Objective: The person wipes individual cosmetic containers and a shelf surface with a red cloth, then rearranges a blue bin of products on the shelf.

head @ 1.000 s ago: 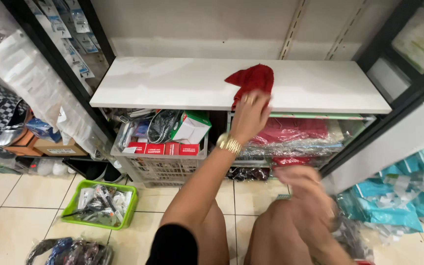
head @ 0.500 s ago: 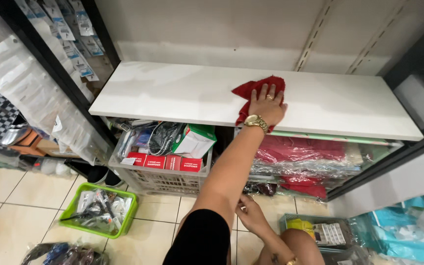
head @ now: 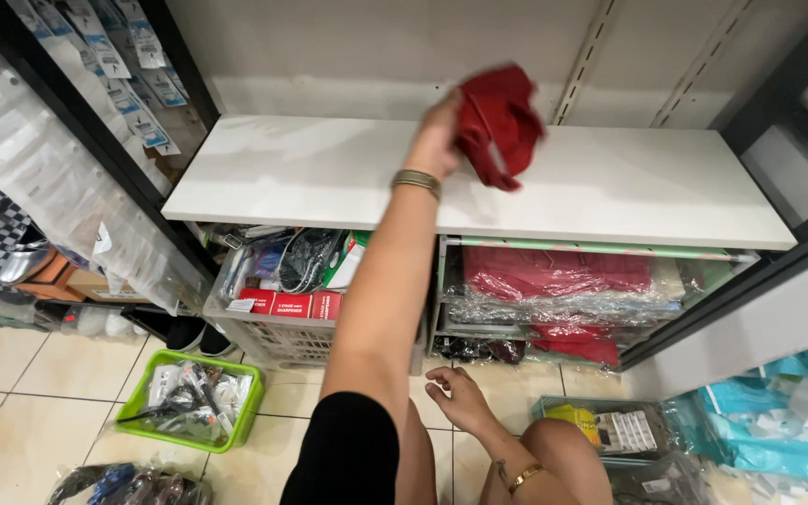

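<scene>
Left hand (head: 437,140): raised above the white shelf (head: 329,173), closed around a bunched red cloth (head: 497,122); a gold bangle (head: 417,180) is worn at the wrist.
Right hand (head: 460,397): held low near the tiled floor (head: 11,374), fingers loosely spread, nothing gripped.
Cloth, place: lifted clear of the shelf, toward its far middle, just right of the hand gripping it.
Cloth, handling: judged soft, light and limp, not fragile or slippery; it is gathered at one edge, and a bunched pinch anywhere would serve.
Cloth, direction: the loose end is hung down and to the right; the long axis is judged to run from upper left to lower right, though blurred.
Below the shelf: a pale plastic basket (head: 282,341) with red boxes (head: 292,304) is set at left; wrapped red fabric packs (head: 554,276) are stacked at right.
Floor: a green tray (head: 128,421) of small packets is seen at near left, a calculator (head: 624,430) at near right.
</scene>
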